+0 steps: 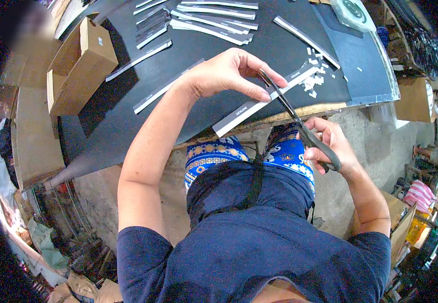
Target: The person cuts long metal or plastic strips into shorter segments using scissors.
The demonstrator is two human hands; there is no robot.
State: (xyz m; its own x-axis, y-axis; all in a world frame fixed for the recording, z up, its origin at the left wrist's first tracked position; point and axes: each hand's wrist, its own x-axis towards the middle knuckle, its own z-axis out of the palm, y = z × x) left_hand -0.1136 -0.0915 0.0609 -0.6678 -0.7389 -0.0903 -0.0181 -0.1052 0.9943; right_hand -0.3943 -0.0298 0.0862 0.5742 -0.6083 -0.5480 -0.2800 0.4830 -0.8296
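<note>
Over one table [284,56], left fingers [249,60] pinch one GENUINE strip [244,111], right fingers [325,126] grip one pair of scissors [305,133].

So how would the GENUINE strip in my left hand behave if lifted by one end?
The strip looks thin, so it's probably light. It may be fairly stiff: it runs straight on both sides of your left hand. Rolling seems unlikely, as similar strips lie flat.

Black scissors [303,129] cross a slanting black-and-white "GENUINE" strip [242,111].
</note>
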